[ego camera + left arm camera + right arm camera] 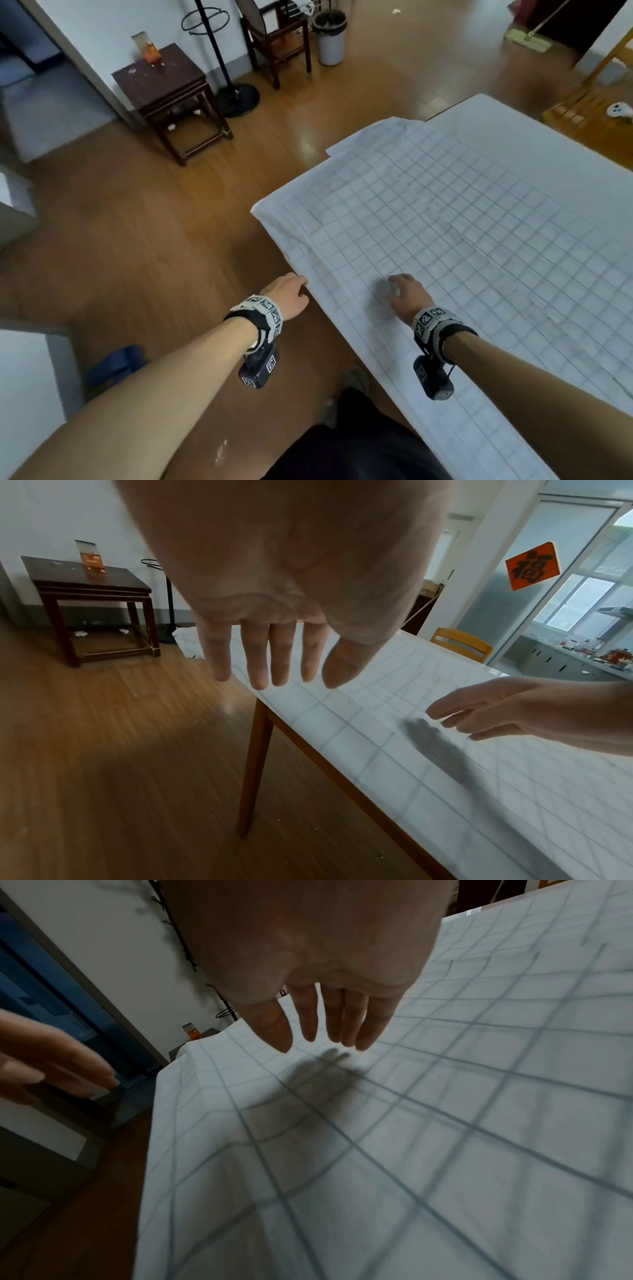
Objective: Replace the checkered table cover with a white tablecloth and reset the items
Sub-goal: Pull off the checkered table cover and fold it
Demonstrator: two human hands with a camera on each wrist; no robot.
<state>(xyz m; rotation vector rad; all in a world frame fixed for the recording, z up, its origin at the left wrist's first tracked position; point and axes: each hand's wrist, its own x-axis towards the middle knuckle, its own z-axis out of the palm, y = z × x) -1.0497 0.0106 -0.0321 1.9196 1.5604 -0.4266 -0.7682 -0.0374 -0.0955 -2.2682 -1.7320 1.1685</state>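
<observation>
I am looking down on the bench (263, 219), where the white tablecloth (565, 178) is lying spread across the top with the grid of the checkered table cover (445, 219) showing faintly through it. My right hand (407, 294) is hovering just above the cloth near the bench's near long edge, fingers (346, 1020) straight and a little apart, gripping nothing; its shadow is falling on the fabric right under the fingertips, so I cannot tell whether they are actually touching. My left hand (291, 296) is hanging at the edge of the bench, just beside the cloth's border, and in the left wrist view its fingers (257, 656) are stretched out and relaxed, holding nothing. The cloth is bunching slightly at the corner ahead of the left hand, and a folded flap (370, 135) is sticking out at the far left end. Under that edge a wooden bench leg (255, 764) is slanting down to the wood floor (137, 240). Well apart, against the wall, a dark side table (161, 89) is carrying a small orange-labelled package (149, 48), with a coat stand (222, 61), a dark chair (277, 37) and a waste bin (330, 37) near it.
</observation>
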